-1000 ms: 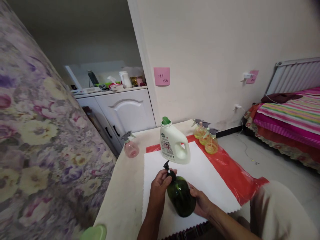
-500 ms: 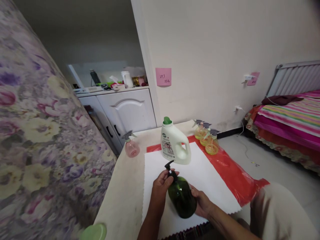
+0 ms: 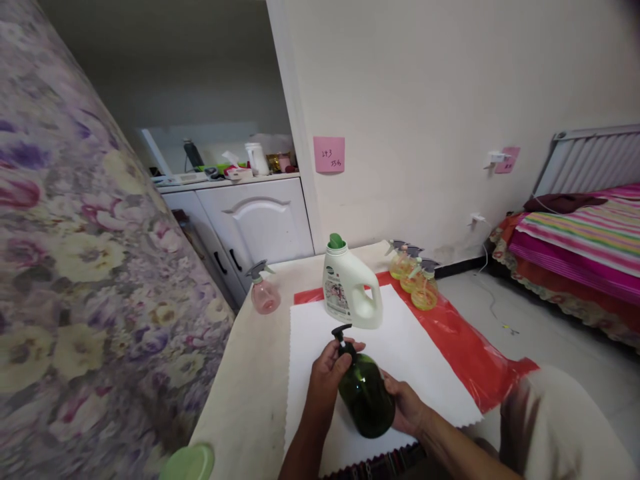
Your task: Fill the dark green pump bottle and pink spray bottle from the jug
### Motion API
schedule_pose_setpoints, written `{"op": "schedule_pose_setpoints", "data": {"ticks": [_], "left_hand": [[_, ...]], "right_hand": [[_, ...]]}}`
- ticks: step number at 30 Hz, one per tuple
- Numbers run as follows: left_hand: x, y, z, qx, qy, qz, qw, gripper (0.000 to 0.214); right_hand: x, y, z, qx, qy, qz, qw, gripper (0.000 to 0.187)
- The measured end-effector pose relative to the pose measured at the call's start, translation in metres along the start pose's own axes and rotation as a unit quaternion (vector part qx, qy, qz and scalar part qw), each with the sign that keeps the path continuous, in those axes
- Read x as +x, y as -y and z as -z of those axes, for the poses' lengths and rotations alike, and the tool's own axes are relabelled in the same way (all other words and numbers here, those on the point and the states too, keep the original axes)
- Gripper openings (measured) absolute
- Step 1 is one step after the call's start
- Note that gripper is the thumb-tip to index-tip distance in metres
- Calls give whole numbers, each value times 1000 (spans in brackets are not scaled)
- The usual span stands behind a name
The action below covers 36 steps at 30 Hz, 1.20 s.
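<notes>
Upon the pale worktop [image 3: 250,387], the left hand [image 3: 327,373] has its grip wrapped round the neck of a dark-green round pump bottle [image 3: 367,403] leaning away, right hand [image 3: 406,412] cupping its belly.

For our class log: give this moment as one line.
left hand: grips black plastic pump; right hand: holds round dark-green translucent bottle; under: white zigzag-edged sheet

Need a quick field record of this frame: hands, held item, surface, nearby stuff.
left hand: wrapped around the neck of the green pump bottle, just under its black pump head
right hand: cupping the bottle's body from the right
bottle pose: tilted, over the white sheet
surface: white sheet over a red plastic sheet on a beige table
behind: white detergent jug, green cap, upright
back right: three yellow spray bottles
back left: pink spray bottle
near edge: green lid
</notes>
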<state>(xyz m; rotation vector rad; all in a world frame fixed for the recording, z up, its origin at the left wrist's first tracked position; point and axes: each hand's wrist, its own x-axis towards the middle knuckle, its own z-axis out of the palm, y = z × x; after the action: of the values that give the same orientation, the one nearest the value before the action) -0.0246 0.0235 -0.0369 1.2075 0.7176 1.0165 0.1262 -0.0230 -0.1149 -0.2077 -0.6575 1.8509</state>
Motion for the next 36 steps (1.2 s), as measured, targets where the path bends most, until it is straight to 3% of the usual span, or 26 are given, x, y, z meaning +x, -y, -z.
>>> {"op": "schedule_pose_setpoints", "data": {"ticks": [8,11,17,27,30,36], "left_hand": [[-4,2,-10,66,-106,-22,992,34],[-4,3,-7,71,-82,-16,994,30],[-3,-1,-3,-12,1,-1,1000,35],[-12,-11,-12,-103,44,13,994,36],[-13,-10,-11,-79,26,17,996,41],[-9,-3,-13,31,-62,-10,998,37]], "right_hand": [[4,-1,-9,-10,1,15,1000,64],[3,0,-9,-7,1,4,1000,65],[0,0,3,27,-6,-24,999,53],[-4,0,3,39,2,-52,998,28],[-4,1,1,30,2,-48,998,27],[2,-3,-2,-1,-7,-24,1000,50]]}}
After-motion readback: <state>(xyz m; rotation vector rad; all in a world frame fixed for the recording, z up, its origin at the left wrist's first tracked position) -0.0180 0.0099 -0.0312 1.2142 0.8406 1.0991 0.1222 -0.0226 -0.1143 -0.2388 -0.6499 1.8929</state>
